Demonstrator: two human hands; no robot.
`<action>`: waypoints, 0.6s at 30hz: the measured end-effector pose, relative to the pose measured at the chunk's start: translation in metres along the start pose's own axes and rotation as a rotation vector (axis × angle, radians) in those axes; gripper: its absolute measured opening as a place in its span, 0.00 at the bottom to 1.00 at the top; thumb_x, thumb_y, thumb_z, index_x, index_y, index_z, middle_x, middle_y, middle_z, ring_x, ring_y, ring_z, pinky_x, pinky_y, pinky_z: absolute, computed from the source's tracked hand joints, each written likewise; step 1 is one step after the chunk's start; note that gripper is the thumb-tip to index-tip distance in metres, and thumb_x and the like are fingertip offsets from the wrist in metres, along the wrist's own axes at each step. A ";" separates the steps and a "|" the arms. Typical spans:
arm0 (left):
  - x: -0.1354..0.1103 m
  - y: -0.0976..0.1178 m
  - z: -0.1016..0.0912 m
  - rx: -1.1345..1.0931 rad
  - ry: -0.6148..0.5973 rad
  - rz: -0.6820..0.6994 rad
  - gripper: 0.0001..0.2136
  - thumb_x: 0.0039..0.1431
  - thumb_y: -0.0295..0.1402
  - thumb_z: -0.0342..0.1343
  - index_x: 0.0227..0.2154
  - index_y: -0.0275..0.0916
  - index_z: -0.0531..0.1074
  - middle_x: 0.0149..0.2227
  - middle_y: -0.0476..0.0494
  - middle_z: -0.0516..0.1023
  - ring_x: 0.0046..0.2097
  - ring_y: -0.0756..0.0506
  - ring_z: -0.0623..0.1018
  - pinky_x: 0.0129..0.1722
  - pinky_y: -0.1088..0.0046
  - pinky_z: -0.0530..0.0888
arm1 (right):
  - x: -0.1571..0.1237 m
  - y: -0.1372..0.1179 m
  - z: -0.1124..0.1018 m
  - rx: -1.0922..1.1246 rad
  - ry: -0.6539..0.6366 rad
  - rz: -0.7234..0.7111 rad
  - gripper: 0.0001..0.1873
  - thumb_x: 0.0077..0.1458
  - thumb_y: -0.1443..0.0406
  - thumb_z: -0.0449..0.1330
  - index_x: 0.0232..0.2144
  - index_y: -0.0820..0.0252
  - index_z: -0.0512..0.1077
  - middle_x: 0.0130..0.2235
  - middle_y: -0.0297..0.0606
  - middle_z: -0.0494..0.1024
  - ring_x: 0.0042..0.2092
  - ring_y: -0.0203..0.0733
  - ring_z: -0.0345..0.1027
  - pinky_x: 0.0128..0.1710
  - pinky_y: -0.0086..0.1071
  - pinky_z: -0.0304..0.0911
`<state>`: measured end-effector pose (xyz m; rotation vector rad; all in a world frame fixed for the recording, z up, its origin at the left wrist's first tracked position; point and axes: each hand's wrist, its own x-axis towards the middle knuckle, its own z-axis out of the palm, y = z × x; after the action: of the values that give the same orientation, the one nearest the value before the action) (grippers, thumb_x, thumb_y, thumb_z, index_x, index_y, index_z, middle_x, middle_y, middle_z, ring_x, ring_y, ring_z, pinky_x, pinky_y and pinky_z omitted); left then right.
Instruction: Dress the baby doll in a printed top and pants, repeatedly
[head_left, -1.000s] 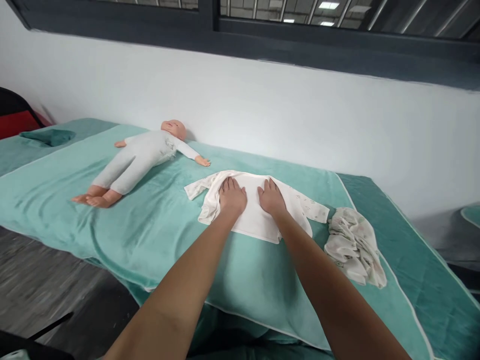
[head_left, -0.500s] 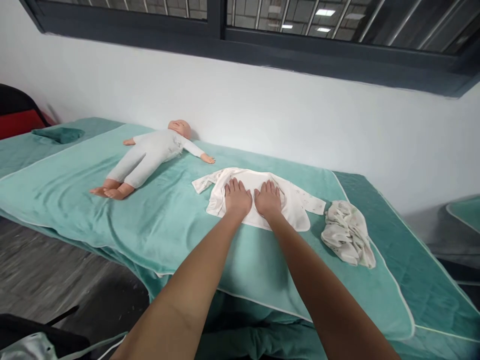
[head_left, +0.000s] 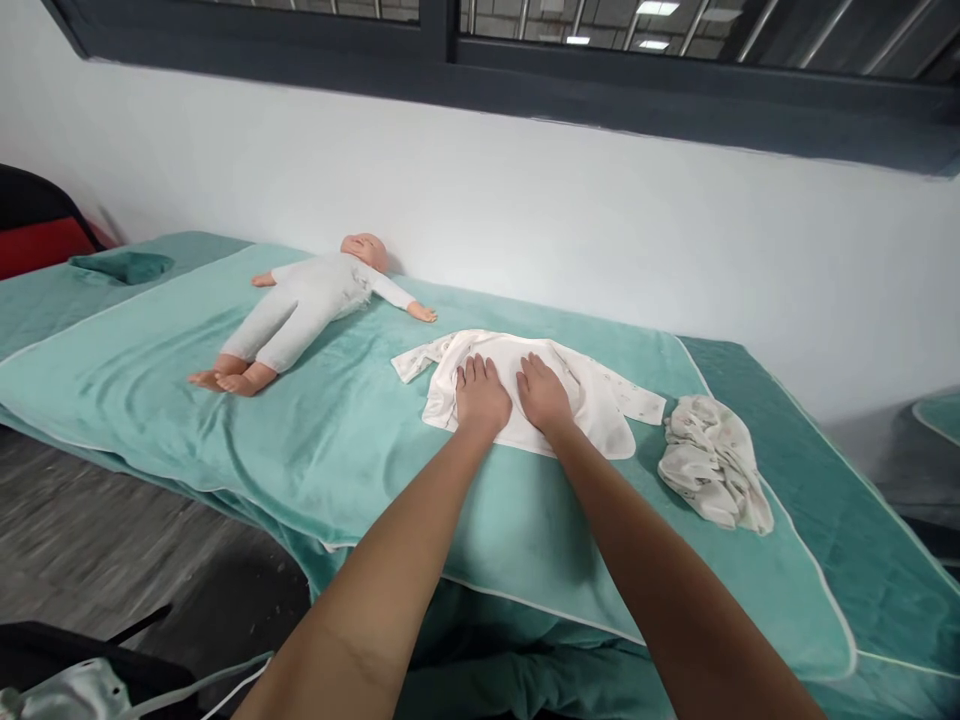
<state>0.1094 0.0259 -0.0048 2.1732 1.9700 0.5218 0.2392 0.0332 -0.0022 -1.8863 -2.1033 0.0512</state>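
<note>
A small white baby shirt (head_left: 600, 420) lies spread on the green blanket, its two patterned sleeves stretched out to the sides. My left hand (head_left: 482, 395) rests flat on the left half of the shirt, fingers extended. On the middle of the shirt, just right of it, lies my right hand (head_left: 543, 393), palm down with its fingers stretched out and angled to the left. Neither hand grips the cloth. Close to the right sleeve sits a crumpled pale patterned garment (head_left: 712, 460).
A baby doll (head_left: 300, 295) in a white suit lies on its back at the left of the green blanket (head_left: 352, 430). Behind the bed runs a white wall (head_left: 525, 210) below a dark window frame (head_left: 600, 80). A dark green cloth (head_left: 124, 267) lies far left.
My right hand has turned, its fingers now tilting left and upward on the shirt. My left hand stays flat on the cloth. The whole view has shifted slightly.
</note>
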 end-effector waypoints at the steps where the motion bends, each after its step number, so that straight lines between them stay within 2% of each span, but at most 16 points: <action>1: -0.001 0.000 -0.001 -0.009 0.007 0.001 0.29 0.68 0.32 0.37 0.69 0.26 0.55 0.72 0.29 0.54 0.74 0.36 0.51 0.73 0.53 0.49 | 0.000 0.000 -0.001 0.023 -0.005 -0.053 0.31 0.71 0.60 0.38 0.68 0.68 0.60 0.71 0.48 0.57 0.73 0.45 0.48 0.71 0.41 0.45; 3: -0.002 0.000 -0.003 -0.042 0.032 0.002 0.27 0.69 0.32 0.38 0.68 0.27 0.58 0.71 0.29 0.57 0.74 0.36 0.53 0.73 0.53 0.50 | 0.000 0.000 -0.001 0.056 -0.026 -0.133 0.31 0.71 0.58 0.38 0.68 0.65 0.60 0.71 0.45 0.59 0.72 0.43 0.49 0.71 0.38 0.46; 7: -0.010 -0.002 -0.011 -0.215 0.136 0.040 0.24 0.67 0.28 0.40 0.63 0.29 0.63 0.65 0.29 0.69 0.67 0.38 0.67 0.69 0.57 0.60 | 0.004 0.000 0.001 0.013 -0.113 -0.162 0.35 0.72 0.53 0.38 0.69 0.70 0.57 0.72 0.50 0.54 0.74 0.47 0.44 0.72 0.43 0.42; 10: -0.023 -0.013 -0.016 -0.419 0.319 0.156 0.21 0.66 0.26 0.42 0.60 0.33 0.65 0.60 0.34 0.74 0.63 0.42 0.71 0.65 0.63 0.66 | 0.009 -0.002 0.004 -0.028 -0.142 -0.131 0.37 0.72 0.51 0.36 0.70 0.72 0.53 0.73 0.50 0.50 0.75 0.49 0.40 0.72 0.46 0.39; 12: -0.033 -0.030 -0.017 -0.526 0.472 0.167 0.19 0.65 0.27 0.44 0.58 0.36 0.67 0.59 0.35 0.74 0.63 0.42 0.71 0.65 0.62 0.66 | 0.014 -0.005 0.006 -0.052 -0.139 -0.099 0.38 0.71 0.50 0.35 0.71 0.73 0.51 0.74 0.51 0.49 0.75 0.49 0.39 0.72 0.46 0.38; 13: -0.037 -0.041 -0.017 -0.568 0.537 0.123 0.19 0.65 0.28 0.45 0.57 0.37 0.67 0.58 0.34 0.75 0.62 0.41 0.71 0.64 0.60 0.67 | 0.017 -0.006 0.007 -0.065 -0.141 -0.087 0.39 0.71 0.50 0.35 0.71 0.73 0.51 0.74 0.52 0.49 0.75 0.49 0.39 0.72 0.45 0.37; 15: -0.042 -0.066 -0.019 -0.634 0.616 -0.051 0.18 0.64 0.29 0.47 0.56 0.37 0.67 0.55 0.34 0.76 0.59 0.39 0.74 0.61 0.58 0.69 | 0.024 -0.009 0.009 -0.084 -0.154 -0.075 0.40 0.71 0.49 0.35 0.71 0.73 0.49 0.74 0.52 0.48 0.75 0.49 0.38 0.72 0.45 0.36; 18: -0.041 -0.100 -0.025 -0.626 0.566 -0.247 0.20 0.63 0.29 0.48 0.57 0.37 0.67 0.50 0.35 0.79 0.54 0.38 0.76 0.58 0.56 0.71 | 0.036 -0.012 0.012 -0.099 -0.177 -0.072 0.41 0.70 0.47 0.34 0.72 0.72 0.48 0.74 0.51 0.46 0.75 0.48 0.37 0.72 0.44 0.36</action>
<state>0.0046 -0.0057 -0.0219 1.4683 1.8921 1.5861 0.2212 0.0688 -0.0035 -1.9225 -2.3294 0.1032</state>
